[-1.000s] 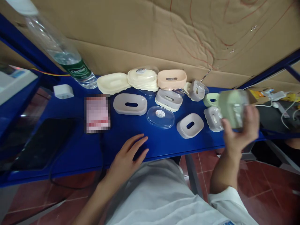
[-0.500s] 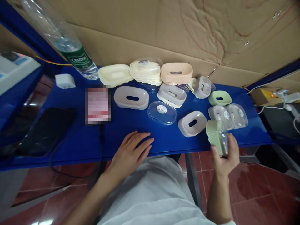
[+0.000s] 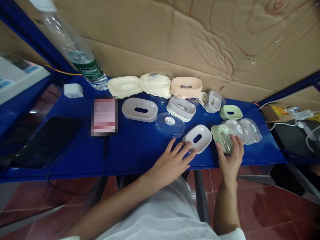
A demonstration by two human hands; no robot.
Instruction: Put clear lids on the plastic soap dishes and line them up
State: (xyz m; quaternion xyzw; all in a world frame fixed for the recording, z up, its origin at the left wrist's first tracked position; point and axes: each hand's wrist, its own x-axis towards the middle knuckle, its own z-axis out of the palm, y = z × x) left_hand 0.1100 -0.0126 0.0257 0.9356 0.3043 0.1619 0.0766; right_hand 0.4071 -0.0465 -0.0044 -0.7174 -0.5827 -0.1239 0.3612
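Observation:
My right hand (image 3: 231, 156) is closed around a green soap box with a clear lid (image 3: 222, 140), which rests on the blue table (image 3: 140, 150) beside two clear-lidded boxes (image 3: 243, 129). My left hand (image 3: 172, 163) lies open on the table, fingers spread, its fingertips at the edge of a grey soap-dish insert with a slot (image 3: 197, 137). A clear oval lid (image 3: 170, 124) sits just beyond that hand.
Several more soap-box parts in cream, peach, grey and green line the back by the cardboard wall (image 3: 200, 40). A water bottle (image 3: 75, 50), a white charger (image 3: 73, 90), a blurred card (image 3: 104, 115) and a dark phone (image 3: 42, 143) lie to the left.
My right hand brought the green box down from mid-air onto the table next to the clear-lidded boxes. My left hand slid right to the grey insert.

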